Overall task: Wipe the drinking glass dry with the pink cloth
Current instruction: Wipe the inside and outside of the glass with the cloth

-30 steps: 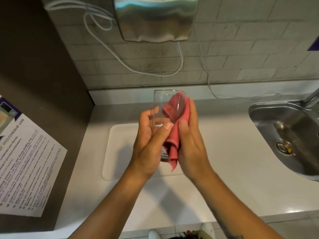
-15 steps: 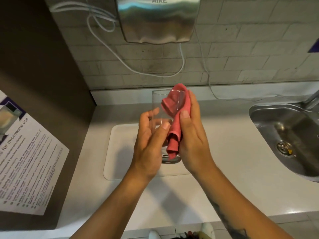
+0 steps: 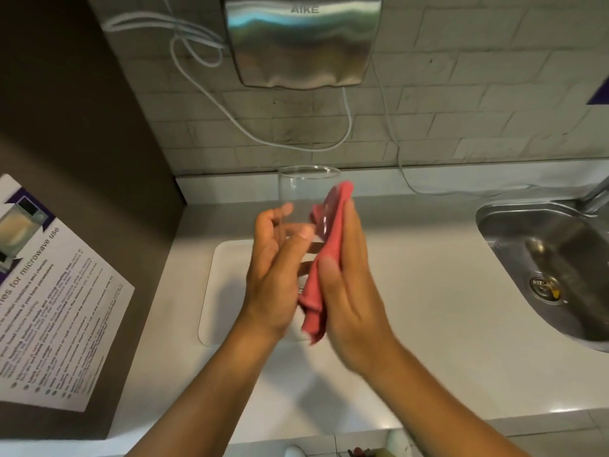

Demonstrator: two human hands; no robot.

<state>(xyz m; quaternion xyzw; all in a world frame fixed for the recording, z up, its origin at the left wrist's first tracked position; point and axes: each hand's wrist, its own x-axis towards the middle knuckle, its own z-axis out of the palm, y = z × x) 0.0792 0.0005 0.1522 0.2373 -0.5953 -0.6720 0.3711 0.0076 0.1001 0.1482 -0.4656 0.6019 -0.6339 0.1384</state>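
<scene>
- Drinking glass [image 3: 304,196] — clear, upright, mouth up, held in the air above the white countertop [image 3: 428,308], between both hands.
- Pink cloth [image 3: 324,258] pressed flat along the glass's right side; its lower end hangs loose below the glass base.
- Left hand [image 3: 275,275] wraps the glass's left side, fingers curled round it, thumb across the near face.
- Right hand [image 3: 349,291] flat, fingers together and pointing up, pressing the cloth against the glass.
- Below the hands: a pale rectangular mat [image 3: 224,291] lying on the counter.
- Steel sink [image 3: 560,258] at right; metal hand dryer [image 3: 303,37] on the tiled wall above — white cables looping beside it.
- Printed microwave notice [image 3: 49,291] on the dark panel, left.
</scene>
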